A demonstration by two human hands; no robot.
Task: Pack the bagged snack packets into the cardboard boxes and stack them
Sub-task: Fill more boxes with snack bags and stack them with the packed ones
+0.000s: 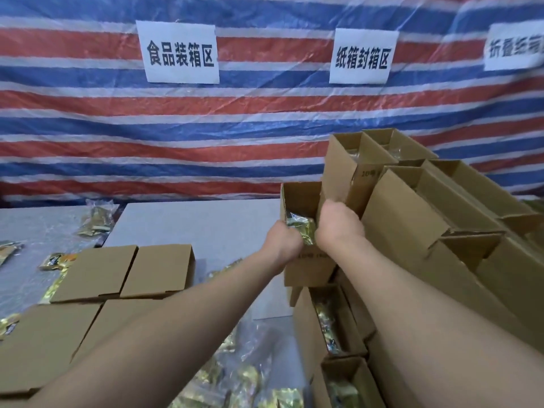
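Reaching forward, both hands (284,241) gripping box (306,267)

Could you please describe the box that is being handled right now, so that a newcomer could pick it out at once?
Start at the tall stack of open cardboard boxes on the right, against the striped tarp. At its left edge stands the open box, with both hands at it, the left hand and the right hand. Unlike its neighbours, it is the only box being touched, with a gold packet showing between the hands.

Three white paper signs (182,52) with black characters hang on the striped tarp. Four closed brown cardboard boxes (157,270) lie on the table. Two bare hands (284,241) reach forward.
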